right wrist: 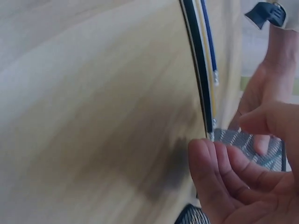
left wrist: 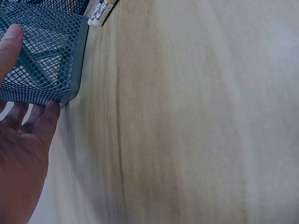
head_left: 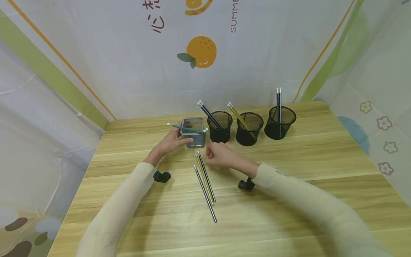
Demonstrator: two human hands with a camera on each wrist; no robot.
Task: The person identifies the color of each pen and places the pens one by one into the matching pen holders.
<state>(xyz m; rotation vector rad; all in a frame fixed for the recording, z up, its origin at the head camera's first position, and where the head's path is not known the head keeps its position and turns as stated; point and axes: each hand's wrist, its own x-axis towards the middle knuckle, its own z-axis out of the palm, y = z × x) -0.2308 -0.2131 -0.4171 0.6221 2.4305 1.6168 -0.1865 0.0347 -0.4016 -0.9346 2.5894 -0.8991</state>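
Observation:
My left hand (head_left: 172, 142) grips a square grey-blue mesh pen holder (head_left: 196, 142), thumb on its near side. Green pencils (head_left: 179, 126) lean in that holder, their white eraser ends sticking out at left and right. Just right of it is my right hand (head_left: 221, 155), its fingers bent. In the right wrist view, the thumb stands apart from the fingertips with nothing between them. Below the hands lie a dark blue pencil (head_left: 205, 194), a yellow pencil (head_left: 203, 175) and a black pencil (head_left: 207, 178), eraser ends pointing away from me.
Three round black mesh holders stand in a row behind: the left one (head_left: 219, 137) with dark blue pencils, the middle one (head_left: 245, 140) with yellow pencils, the right one (head_left: 273, 132) with black pencils. A printed curtain (head_left: 135, 78) hangs behind the wooden table (head_left: 289, 221).

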